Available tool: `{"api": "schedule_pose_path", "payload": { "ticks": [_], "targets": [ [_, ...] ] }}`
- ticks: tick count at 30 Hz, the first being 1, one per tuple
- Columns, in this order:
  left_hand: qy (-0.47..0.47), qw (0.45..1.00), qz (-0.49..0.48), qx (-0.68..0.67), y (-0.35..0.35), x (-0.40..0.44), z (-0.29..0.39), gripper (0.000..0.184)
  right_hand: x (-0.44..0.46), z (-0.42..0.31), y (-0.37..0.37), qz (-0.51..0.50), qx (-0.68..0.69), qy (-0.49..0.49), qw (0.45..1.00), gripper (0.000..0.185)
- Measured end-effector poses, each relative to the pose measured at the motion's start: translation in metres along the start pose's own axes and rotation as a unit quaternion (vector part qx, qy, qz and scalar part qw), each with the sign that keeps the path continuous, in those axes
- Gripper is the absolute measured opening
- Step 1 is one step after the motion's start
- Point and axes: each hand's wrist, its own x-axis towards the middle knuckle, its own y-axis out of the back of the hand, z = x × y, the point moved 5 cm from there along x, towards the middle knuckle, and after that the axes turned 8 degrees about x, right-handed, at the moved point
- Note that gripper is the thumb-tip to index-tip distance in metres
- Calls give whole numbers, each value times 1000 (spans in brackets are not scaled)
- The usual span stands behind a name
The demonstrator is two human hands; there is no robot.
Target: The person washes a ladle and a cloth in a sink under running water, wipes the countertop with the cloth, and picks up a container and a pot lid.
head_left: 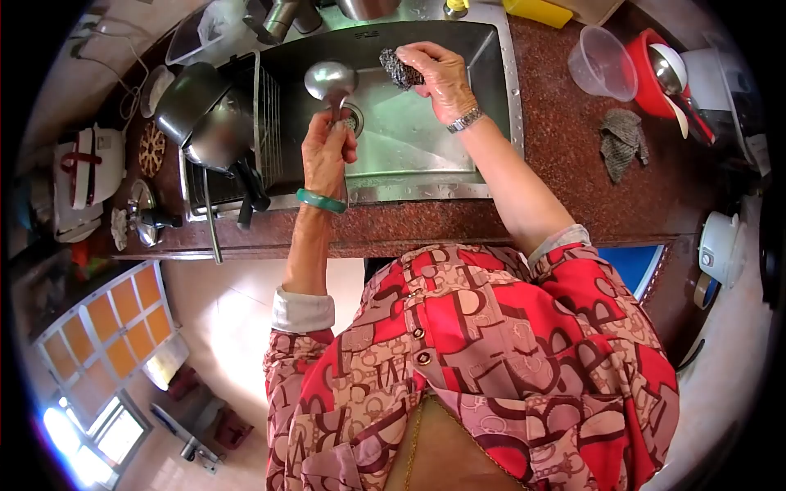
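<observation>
My left hand (327, 151) is closed round the handle of a metal ladle (331, 80), its bowl pointing away from me over the sink (426, 151). A green bangle circles that wrist. To the right, my right hand (442, 82) pinches a dark grey steel wool scrubber (399, 70) over the far part of the basin. The scrubber and the ladle are apart. My right hand looks wet, and a metal watch is on its wrist. Part of the drain (354, 120) shows behind the ladle.
Dark pots (192, 102) lie on a rack left of the basin, by a pot lid (143, 211). The faucet (278, 20) stands at the back. Rightward on the counter are a clear plastic tub (602, 65), a red container (647, 78) with utensils and a grey cloth (622, 143).
</observation>
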Motion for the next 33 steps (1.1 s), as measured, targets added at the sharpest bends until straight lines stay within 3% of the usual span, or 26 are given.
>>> {"api": "schedule_pose_path", "payload": {
  "ticks": [3, 4, 6, 7, 9, 10, 12, 13, 15, 16, 18, 19, 21, 22, 25, 26, 27, 29, 31, 33],
  "targets": [
    [33, 999, -31, -5, -1, 2, -6, 13, -8, -11, -11, -11, 0, 70, 998, 12],
    [27, 999, -28, 14, -4, 2, -3, 19, -8, -16, -19, -45, -81, 159, 983, 15],
    [1, 993, -4, 116, -10, 1, 10, 42, -16, -21, -35, -75, -258, 289, 919, 23],
    [2, 993, -6, 116, -12, 4, 4, 42, -24, -23, -39, -60, -359, 311, 878, 30],
    [-46, 976, 117, 175, -4, 11, -2, 53, -35, -25, -46, -19, -408, 367, 836, 32],
    [-73, 961, 136, 230, -4, 10, 1, 60, -29, -22, -46, -18, -408, 367, 836, 32],
    [-76, 959, 147, 232, -5, 6, 1, 59, -6, -9, -37, -34, -357, 289, 888, 23],
    [-82, 956, 160, 233, -5, 4, 3, 58, 7, 0, -28, -52, -279, 117, 952, 19],
    [-107, 956, 155, 223, -9, 0, 12, 59, 17, 17, -22, -77, -62, -7, 995, 17],
    [-120, 959, 162, 201, -10, 0, 15, 57, 15, 19, -22, -78, -64, -7, 995, 17],
    [-125, 957, 187, 183, -3, 5, 11, 57, 4, 10, -26, -54, -132, 112, 983, 14],
    [-123, 957, 187, 184, 2, 9, 10, 57, -3, 5, -30, -54, -133, 110, 984, 14],
    [-121, 916, 202, 324, 7, 11, 11, 55, -19, -15, -40, -62, -301, 224, 925, 13],
    [-139, 918, 208, 307, 3, 11, 14, 54, -15, -16, -41, -67, -327, 244, 910, 12],
    [-192, 916, 174, 305, -13, 9, 17, 55, 1, -20, -53, -147, -411, 247, 865, 14],
    [-183, 891, 165, 382, -15, 11, 17, 54, 10, -13, -51, -189, -369, 126, 901, 15],
    [-183, 890, 166, 383, -14, 13, 18, 54, 17, -8, -48, -171, -258, 83, 947, 16],
    [-119, 923, 169, 325, -10, 22, 13, 56, 22, 5, -36, -118, -106, 38, 987, 17],
    [-83, 936, 174, 293, -7, 26, 8, 57, 5, -17, -35, -32, -226, 203, 952, 17],
    [-49, 955, 211, 202, 2, 32, 4, 59, -21, -20, -46, -61, -220, 298, 927, 15]
  ]
}}
